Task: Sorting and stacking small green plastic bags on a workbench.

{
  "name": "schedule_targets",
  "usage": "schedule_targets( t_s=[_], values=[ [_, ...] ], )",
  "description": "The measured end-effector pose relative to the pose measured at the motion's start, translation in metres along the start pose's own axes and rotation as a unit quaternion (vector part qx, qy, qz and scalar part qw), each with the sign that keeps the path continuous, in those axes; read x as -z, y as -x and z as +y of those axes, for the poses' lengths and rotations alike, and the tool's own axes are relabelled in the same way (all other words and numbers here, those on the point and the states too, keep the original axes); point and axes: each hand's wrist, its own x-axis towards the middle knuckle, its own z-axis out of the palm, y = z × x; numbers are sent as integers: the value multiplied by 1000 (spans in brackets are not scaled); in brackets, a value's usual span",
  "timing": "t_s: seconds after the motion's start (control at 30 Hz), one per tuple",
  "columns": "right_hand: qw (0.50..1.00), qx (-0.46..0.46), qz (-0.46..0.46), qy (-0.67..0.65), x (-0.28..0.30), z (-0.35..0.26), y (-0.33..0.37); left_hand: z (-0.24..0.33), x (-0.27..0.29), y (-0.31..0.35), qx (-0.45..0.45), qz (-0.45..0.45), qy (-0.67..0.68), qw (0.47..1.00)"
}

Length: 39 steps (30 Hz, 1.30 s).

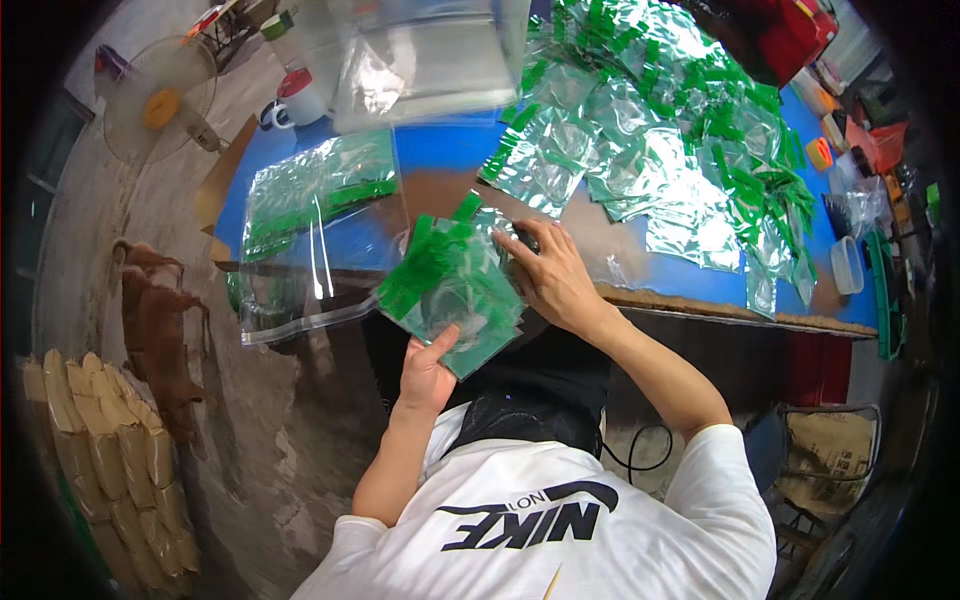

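Note:
My left hand grips a fanned stack of flat clear plastic packets with green strips, its thumb lying on top. The stack is held in front of the table's near edge. At its upper right, my right hand has its fingers on the edge of a shiny clear packet that overlaps the stack. Some of its fingertips are hidden. Left of my hands, a large clear bag with similar green-striped packets inside hangs partly over the table edge. A big heap of such packets covers the table's right side.
The blue table has a worn front edge. At its back lie large clear plastic sheets, beside a red and white mug. A fan stands to the left, above stacked tan bundles. A plastic tub sits far right.

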Motion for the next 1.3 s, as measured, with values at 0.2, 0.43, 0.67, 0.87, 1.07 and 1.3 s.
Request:
schedule_targets(
  t_s=[0.2,0.43,0.67,0.87,1.07,1.3],
  values=[
    [994,-20,88,-56,-3,3,10,28,-6,38,1,11,95,995],
    [992,77,7,-104,0,15,15,14,-18,1,4,29,37,999],
    [979,-1,-87,-186,41,22,-13,-18,-15,-4,63,79,61,993],
    [988,8,-84,131,19,70,-15,-18,-4,3,85,33,77,993],
    [980,71,-180,-42,35,44,-18,-16,-16,-1,37,12,7,999],
    [985,55,-69,146,24,98,-39,-16,4,0,32,11,9,999]
  ],
)
